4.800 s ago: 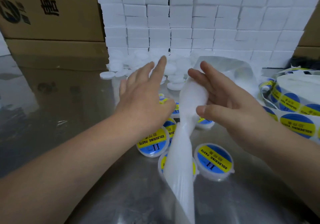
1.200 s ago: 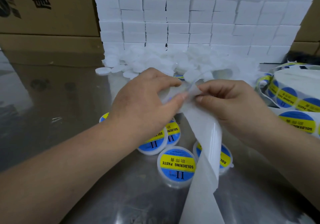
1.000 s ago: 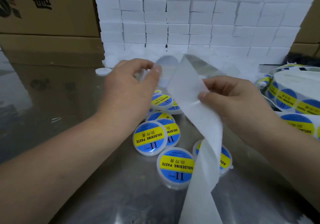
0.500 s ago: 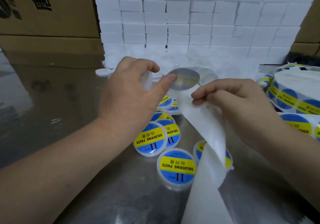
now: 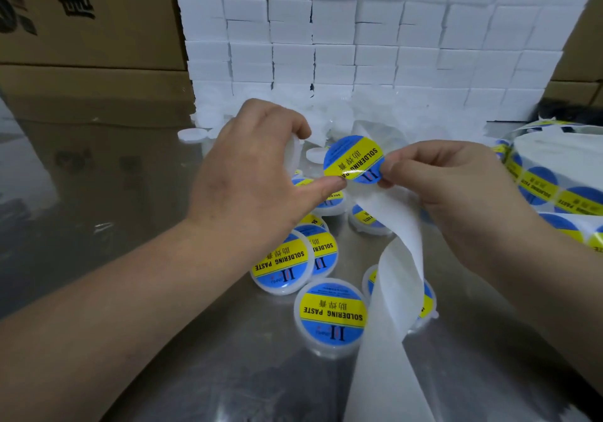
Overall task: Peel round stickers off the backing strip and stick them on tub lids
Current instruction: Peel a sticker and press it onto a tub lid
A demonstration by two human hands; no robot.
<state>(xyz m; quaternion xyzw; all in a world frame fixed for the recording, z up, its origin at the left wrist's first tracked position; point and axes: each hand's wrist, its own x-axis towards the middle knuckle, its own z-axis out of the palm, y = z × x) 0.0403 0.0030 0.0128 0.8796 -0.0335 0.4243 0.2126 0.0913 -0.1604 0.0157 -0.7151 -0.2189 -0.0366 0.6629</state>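
Holding round sticker (image 5: 354, 159) between the hands | right hand (image 5: 456, 193) is pinching its right edge | left hand (image 5: 248, 186) is gripping white tub (image 5: 291, 155) just left, thumb touching sticker.

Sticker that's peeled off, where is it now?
In the head view, mid-frame: the right hand pinches the sticker in the air, beside the left hand holding a blank tub, above the labelled tubs.

Both raised: left hand (image 5: 248, 180) curled, right hand (image 5: 456, 190) pinching (thumbs nearly touching).
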